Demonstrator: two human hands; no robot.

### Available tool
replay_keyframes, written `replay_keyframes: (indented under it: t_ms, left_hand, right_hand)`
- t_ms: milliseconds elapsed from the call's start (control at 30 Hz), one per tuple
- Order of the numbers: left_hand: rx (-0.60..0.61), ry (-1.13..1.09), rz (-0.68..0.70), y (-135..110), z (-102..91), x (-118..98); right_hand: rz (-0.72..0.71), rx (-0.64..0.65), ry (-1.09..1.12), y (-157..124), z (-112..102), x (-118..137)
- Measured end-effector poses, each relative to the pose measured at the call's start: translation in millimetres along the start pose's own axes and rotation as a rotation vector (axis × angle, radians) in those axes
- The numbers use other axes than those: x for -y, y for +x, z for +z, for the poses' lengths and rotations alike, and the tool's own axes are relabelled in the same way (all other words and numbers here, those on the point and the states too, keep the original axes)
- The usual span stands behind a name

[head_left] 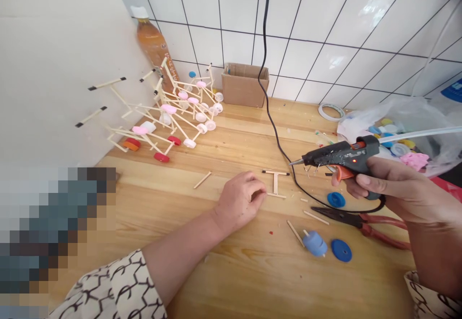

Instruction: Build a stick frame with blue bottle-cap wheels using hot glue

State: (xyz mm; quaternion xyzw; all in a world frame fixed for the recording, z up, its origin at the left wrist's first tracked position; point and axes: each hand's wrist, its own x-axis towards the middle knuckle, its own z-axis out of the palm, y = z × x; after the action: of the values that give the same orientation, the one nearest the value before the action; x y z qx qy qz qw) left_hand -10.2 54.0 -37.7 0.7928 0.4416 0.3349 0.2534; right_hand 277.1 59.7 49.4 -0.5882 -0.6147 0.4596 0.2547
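My left hand (pixel 240 198) rests curled on the wooden tabletop (pixel 231 256), its fingertips beside an I-shaped frame of glued wooden sticks (pixel 276 183). My right hand (pixel 393 184) is raised and grips a black hot glue gun (pixel 335 158) with an orange trigger, its nozzle pointing left. Below that hand lie red-handled pliers (pixel 361 223), a blue bottle cap (pixel 336 199), and another blue cap (pixel 341 250). A rounded blue piece (pixel 314 243) sits close to a loose stick (pixel 295 233).
Several stick-and-cap wheeled models (pixel 169 117) stand at the back left, near an orange drink bottle (pixel 153 42). A cardboard box (pixel 244 85), a tape roll (pixel 331 112), and a plastic bag of caps (pixel 397 136) line the tiled wall. A black cord (pixel 274 117) crosses the table.
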Motion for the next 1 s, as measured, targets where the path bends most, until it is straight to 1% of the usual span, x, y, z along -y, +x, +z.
replay_keyframes:
  t_ms: [100,167,300,433,500,567,633,700,733,800,867,1000]
  left_hand:
    - [-0.006,-0.003,-0.002,0.2,0.4,-0.2]
    - [-0.009,-0.004,-0.007,0.2,0.5,-0.5]
    - [-0.002,-0.003,-0.017,0.1,0.3,-0.9]
    - [0.015,0.003,-0.019,0.3,0.0,-0.8]
    - [0.020,0.006,-0.022,0.3,-0.1,-0.8]
    - [0.022,0.006,-0.030,0.3,-0.2,-1.3]
    - [0.025,0.004,-0.038,0.2,-0.5,-2.1]
    - [0.031,0.005,-0.050,0.1,-0.8,-3.0]
    - [0.032,0.008,-0.057,0.0,-0.9,-3.3]
    - [0.036,0.019,-0.063,-0.1,-1.2,-3.6]
    - [0.040,0.027,-0.060,-0.2,-1.5,-3.3]
    - [0.036,0.013,-0.049,-0.4,-1.6,-2.2]
  right_hand:
    - [-0.016,-0.002,0.109,2.2,3.5,-0.1]
    - [0.000,-0.042,0.127,3.6,5.8,0.1]
    - [-0.005,-0.182,0.148,6.6,6.6,11.0]
    - [-0.059,-0.338,0.208,12.4,-5.1,33.7]
    - [-0.143,-0.396,0.186,18.8,-14.9,43.3]
    - [-0.248,-0.497,0.202,29.1,-24.3,51.1]
    - [-0.361,-0.593,0.248,43.7,-31.0,59.5]
    - [-0.429,-0.646,0.322,62.2,-32.9,70.1]
    - [-0.455,-0.674,0.370,72.5,-31.7,76.1]
    - [-0.455,-0.748,0.447,93.7,-24.5,88.0]
    - [-0.398,-0.788,0.571,114.5,-11.3,97.6]
    - [-0.338,-0.729,0.625,152.9,22.0,106.1]
